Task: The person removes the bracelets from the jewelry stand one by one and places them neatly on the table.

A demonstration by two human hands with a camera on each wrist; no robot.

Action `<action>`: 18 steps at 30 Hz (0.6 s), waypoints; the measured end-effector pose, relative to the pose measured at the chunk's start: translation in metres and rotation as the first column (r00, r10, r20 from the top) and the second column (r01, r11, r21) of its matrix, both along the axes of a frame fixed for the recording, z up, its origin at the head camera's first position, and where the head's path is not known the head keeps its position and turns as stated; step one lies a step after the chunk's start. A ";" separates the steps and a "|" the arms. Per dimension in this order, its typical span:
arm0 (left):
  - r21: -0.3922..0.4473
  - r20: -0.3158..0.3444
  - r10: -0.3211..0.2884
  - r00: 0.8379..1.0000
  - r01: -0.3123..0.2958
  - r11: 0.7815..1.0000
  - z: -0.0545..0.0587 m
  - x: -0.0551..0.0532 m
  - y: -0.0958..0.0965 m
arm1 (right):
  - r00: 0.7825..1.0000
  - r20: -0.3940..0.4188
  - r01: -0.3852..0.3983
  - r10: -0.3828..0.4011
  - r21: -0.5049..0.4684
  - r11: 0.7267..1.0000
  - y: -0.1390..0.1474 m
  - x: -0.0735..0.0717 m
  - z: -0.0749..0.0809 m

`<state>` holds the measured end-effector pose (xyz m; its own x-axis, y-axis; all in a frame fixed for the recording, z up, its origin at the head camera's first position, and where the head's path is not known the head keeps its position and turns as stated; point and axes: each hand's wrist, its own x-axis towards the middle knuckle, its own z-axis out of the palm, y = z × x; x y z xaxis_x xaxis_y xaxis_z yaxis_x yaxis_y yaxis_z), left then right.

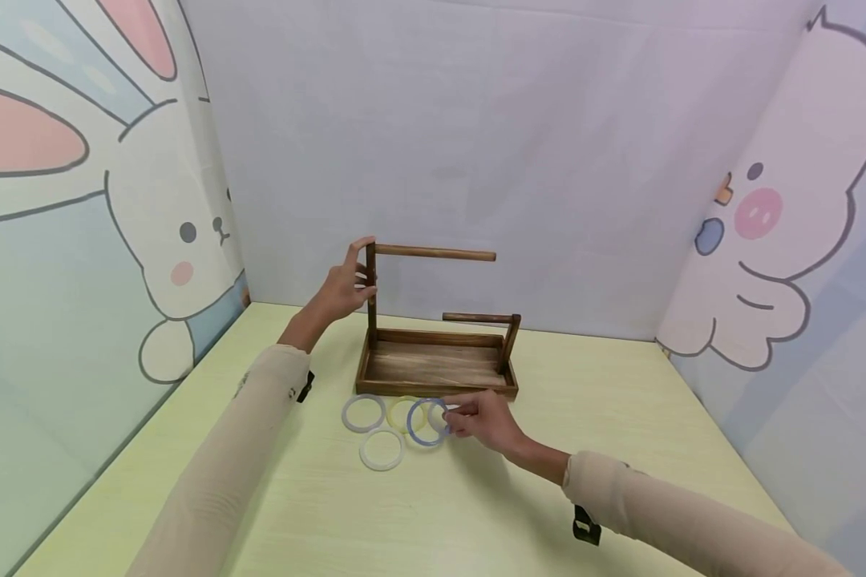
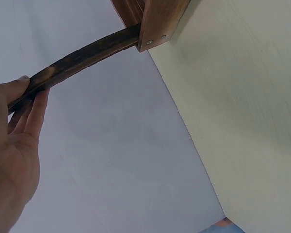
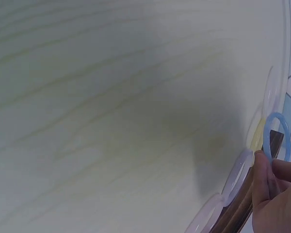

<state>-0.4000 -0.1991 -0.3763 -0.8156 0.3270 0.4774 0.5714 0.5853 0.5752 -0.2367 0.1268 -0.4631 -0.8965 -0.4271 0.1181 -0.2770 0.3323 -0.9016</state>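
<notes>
A dark brown wooden stand has a shallow tray base, a tall post at left and a shorter one at right, each with a horizontal bar. My left hand grips the tall post near its top; in the left wrist view, thumb and fingers lie on either side of the post. In front of the tray, my right hand pinches a blue ring by its right edge, and the blue ring stands tilted up in the right wrist view. Behind it lies a yellow ring.
A pale purple ring and a white ring lie on the light yellow table left of the blue one. Another pale ring is partly hidden by the right hand. A grey-white cloth wall rises close behind the stand.
</notes>
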 end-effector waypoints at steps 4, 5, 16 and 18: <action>0.000 0.001 -0.001 1.000 0.001 1.000 0.000 0.000 0.000 | 0.999 0.022 -0.032 0.032 0.000 0.999 0.001 0.004 -0.002; -0.001 0.002 -0.001 1.000 0.001 1.000 0.000 0.000 0.000 | 0.999 0.025 -0.038 0.038 0.003 0.999 0.002 0.005 -0.003; 0.011 -0.008 -0.010 1.000 0.011 1.000 0.000 0.002 0.000 | 0.995 0.073 -0.065 0.063 0.029 0.997 0.003 0.009 -0.008; 0.010 -0.009 -0.014 1.000 0.014 1.000 0.001 0.001 0.000 | 0.995 0.081 -0.068 0.065 0.031 0.997 0.003 0.010 -0.009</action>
<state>-0.3987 -0.1993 -0.3758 -0.8069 0.3331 0.4878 0.5842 0.5714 0.5763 -0.2262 0.1298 -0.4720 -0.8719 -0.4887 0.0317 -0.2270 0.3460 -0.9104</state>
